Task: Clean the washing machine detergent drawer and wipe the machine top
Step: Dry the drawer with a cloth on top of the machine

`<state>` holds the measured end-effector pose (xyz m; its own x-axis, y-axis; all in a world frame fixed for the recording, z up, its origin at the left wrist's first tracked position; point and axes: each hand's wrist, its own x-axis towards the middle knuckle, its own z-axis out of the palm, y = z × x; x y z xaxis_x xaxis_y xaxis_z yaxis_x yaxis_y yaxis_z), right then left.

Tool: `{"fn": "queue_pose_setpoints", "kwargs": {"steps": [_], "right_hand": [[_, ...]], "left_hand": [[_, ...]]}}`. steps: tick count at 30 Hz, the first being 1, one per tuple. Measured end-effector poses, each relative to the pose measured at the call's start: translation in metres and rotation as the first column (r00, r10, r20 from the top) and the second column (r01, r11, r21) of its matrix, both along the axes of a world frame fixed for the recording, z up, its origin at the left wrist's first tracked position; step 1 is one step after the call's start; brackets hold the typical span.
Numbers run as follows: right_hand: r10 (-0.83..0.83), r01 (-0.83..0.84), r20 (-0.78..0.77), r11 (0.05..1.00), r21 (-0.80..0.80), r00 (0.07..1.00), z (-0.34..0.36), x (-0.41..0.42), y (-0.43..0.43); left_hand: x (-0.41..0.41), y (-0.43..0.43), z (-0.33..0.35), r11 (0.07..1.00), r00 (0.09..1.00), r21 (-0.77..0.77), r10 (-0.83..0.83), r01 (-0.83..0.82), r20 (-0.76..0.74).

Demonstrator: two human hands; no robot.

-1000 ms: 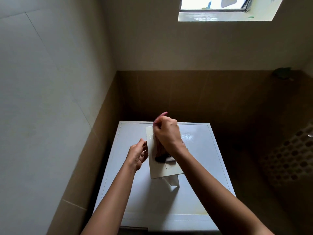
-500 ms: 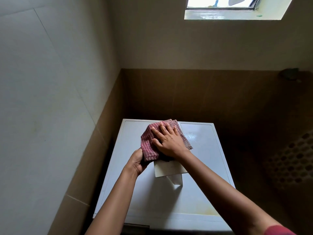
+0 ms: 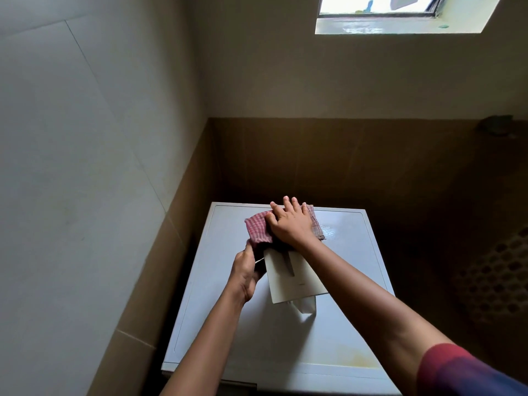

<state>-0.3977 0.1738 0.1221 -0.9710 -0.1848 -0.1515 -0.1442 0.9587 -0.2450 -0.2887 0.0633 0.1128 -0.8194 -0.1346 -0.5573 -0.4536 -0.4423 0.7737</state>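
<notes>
Pale walls (image 3: 85, 138) rise above brown tiles (image 3: 314, 161), and a small high window (image 3: 380, 7) lets daylight into the dim corner.

The cloth (image 3: 257, 230) and right hand (image 3: 291, 224) hide the far end of the drawer (image 3: 297, 282).

The right hand (image 3: 291, 224) lay palm down with straight, slightly spread fingers pressing on the cloth (image 3: 257, 230), near the far edge of the top (image 3: 343, 324). Its forearm ran in from the near right corner, bare up to a short sleeve (image 3: 457, 370). The left hand (image 3: 245, 270) sat just nearer and to the left, fingers curled, gripping the left edge of the drawer (image 3: 294, 284). Its bare forearm came up from the near edge.
</notes>
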Motion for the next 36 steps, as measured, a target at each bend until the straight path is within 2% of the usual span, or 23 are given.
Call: {"fn": "queue_pose_setpoints", "kwargs": {"steps": [2,4,6,8,11,15,18,21,29,34,36], "right_hand": [[-0.051,0.051,-0.002,0.998,0.044,0.999,0.001,-0.007,0.001],[-0.084,0.085,-0.021,0.993,0.077,0.996,0.003,-0.012,0.003],[-0.137,0.136,0.009,0.990,0.030,0.991,0.005,-0.016,0.008],[-0.215,0.222,0.077,0.971,-0.086,0.973,0.005,-0.020,0.017],[-0.260,0.304,0.185,0.911,-0.277,0.948,0.001,-0.026,0.032],[-0.339,0.450,0.303,0.751,-0.483,0.891,-0.002,-0.025,0.049],[-0.335,0.444,0.296,0.745,-0.498,0.894,0.000,-0.016,0.055],[-0.314,0.403,0.257,0.779,-0.481,0.914,-0.001,0.003,0.061],[-0.327,0.378,0.189,0.811,-0.448,0.926,-0.008,0.069,0.078],[-0.312,0.392,0.239,0.780,-0.488,0.920,-0.006,0.100,0.087],[-0.344,0.410,0.225,0.810,-0.420,0.911,-0.007,0.110,0.089]], "left_hand": [[0.000,0.006,-0.001,0.996,0.999,-0.082,0.041,-0.039,0.012],[0.001,0.010,-0.002,0.958,0.999,-0.286,-0.018,0.006,-0.040],[0.002,0.013,-0.004,0.862,0.993,-0.505,-0.093,0.041,-0.078],[0.002,0.014,-0.005,0.805,0.992,-0.592,-0.092,0.022,-0.088],[0.002,0.014,-0.004,0.782,0.992,-0.624,-0.085,0.006,-0.096],[0.002,0.019,-0.003,0.723,0.992,-0.689,-0.048,-0.046,-0.117],[0.005,0.031,-0.002,0.663,0.990,-0.738,0.031,-0.124,-0.139],[0.005,0.039,-0.001,0.654,0.987,-0.740,0.080,-0.159,-0.142],[0.001,0.042,0.001,0.652,0.988,-0.743,0.067,-0.150,-0.141],[0.001,0.042,0.002,0.639,0.989,-0.757,0.036,-0.134,-0.145],[0.001,0.042,0.002,0.630,0.988,-0.765,0.017,-0.132,-0.157]]}}
